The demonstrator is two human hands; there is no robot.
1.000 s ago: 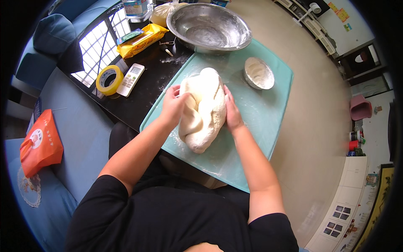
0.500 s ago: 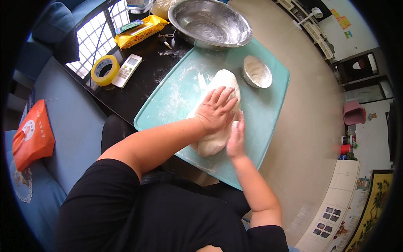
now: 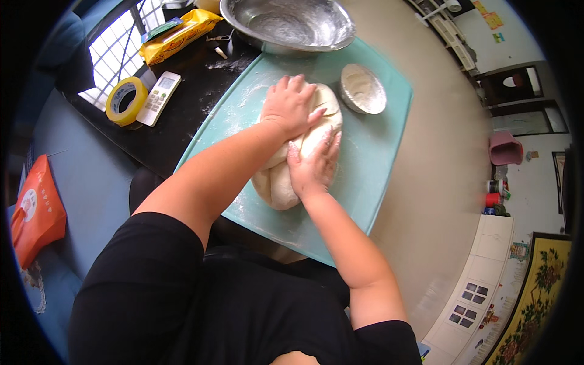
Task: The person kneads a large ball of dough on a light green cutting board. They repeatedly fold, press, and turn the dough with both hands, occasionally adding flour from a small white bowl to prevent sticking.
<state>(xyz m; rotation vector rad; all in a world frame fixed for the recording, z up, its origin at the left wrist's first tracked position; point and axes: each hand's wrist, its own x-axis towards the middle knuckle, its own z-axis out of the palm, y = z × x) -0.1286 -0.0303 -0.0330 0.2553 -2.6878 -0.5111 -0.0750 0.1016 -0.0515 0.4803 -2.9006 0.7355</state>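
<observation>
A long lump of white dough [image 3: 277, 185] lies on a turquoise board [image 3: 371, 182], creased and folded along its length. My left hand [image 3: 288, 108] rests on its upper left part, fingers stretched out and thumb apart. Lower down, my right hand [image 3: 315, 163] lies flat against the right side of the dough, fingers extended and dusted with flour. Neither palm shows, as both press on the dough. A small bowl of flour [image 3: 363, 90] stands on the board to the right of the dough.
A large floury metal basin [image 3: 292, 30] sits at the board's far edge. On the black table to the left are a roll of yellow tape [image 3: 126, 101], a white remote control [image 3: 159, 98] and a yellow packet [image 3: 180, 36]. An orange bag [image 3: 39, 210] lies on the blue sofa.
My left hand has moved left and up onto the far end of the dough. My right hand has come from beside the dough onto it. The dough now shows folds; the whole view has shifted slightly.
</observation>
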